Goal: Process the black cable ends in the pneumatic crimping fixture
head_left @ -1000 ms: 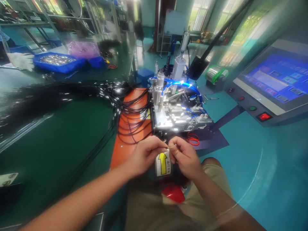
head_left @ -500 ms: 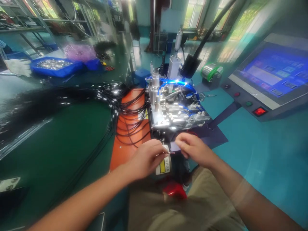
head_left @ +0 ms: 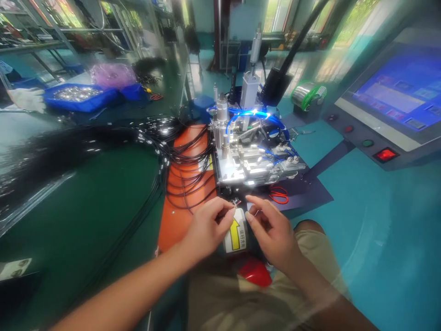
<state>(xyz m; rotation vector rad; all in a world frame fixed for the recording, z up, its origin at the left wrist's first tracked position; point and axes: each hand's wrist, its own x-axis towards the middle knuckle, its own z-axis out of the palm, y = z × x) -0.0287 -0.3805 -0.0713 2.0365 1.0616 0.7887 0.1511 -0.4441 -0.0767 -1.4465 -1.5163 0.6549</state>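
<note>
My left hand (head_left: 208,225) pinches the end of a thin cable between thumb and forefinger. Fine reddish and pale wires (head_left: 237,202) stick out past the fingertips. Close by on the right is my right hand (head_left: 274,232), thumb and forefinger apart, with nothing visible between them. Both hands are just in front of a metal bench machine (head_left: 229,170) with blue air hoses (head_left: 255,113). Below them lies a rounded part with a white label (head_left: 236,234) bearing a yellow arrow. Several black cables (head_left: 186,186) lie over an orange surface (head_left: 172,225) left of the machine.
Red-handled scissors (head_left: 279,195) lie right of the hands. A lit touch screen (head_left: 396,94) stands at the right, near a green-edged spool (head_left: 308,97). Far left are a blue tray (head_left: 82,106) of small metal parts, a white glove (head_left: 29,99) and a pink bag (head_left: 112,75).
My right hand has opened from a closed pinch, dropping slightly and showing its palm side. My left hand has tilted the wire ends upward. The red-handled scissors show more fully.
</note>
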